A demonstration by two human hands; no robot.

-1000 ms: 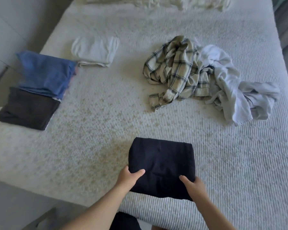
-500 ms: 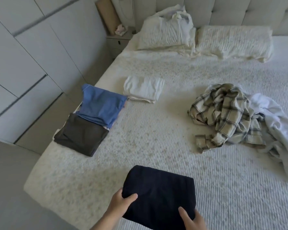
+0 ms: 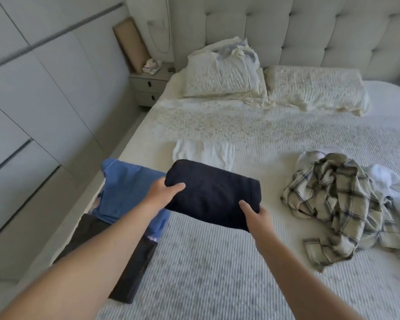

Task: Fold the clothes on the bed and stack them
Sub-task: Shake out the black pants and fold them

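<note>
A folded dark navy garment (image 3: 214, 192) hangs in the air above the bed (image 3: 217, 273). My left hand (image 3: 163, 191) grips its left edge and my right hand (image 3: 255, 214) grips its near right corner. Along the bed's left edge lie a folded blue garment (image 3: 127, 188) and a folded dark brown garment (image 3: 134, 273), partly hidden by my left arm. A folded white garment (image 3: 203, 151) lies just beyond the navy one. On the right sit a crumpled plaid shirt (image 3: 330, 204) and a crumpled white garment (image 3: 393, 188).
Two pillows (image 3: 314, 88) and a bundled sheet (image 3: 224, 65) lie against the tufted headboard (image 3: 286, 26). A nightstand (image 3: 148, 86) stands at the bed's far left corner. White wardrobe doors (image 3: 32, 88) run along the left, with a narrow floor gap beside the bed.
Both hands lifted the folded navy garment off the bed's near edge and carried it forward and left, toward the folded garments. The view tilted up to show the headboard.
</note>
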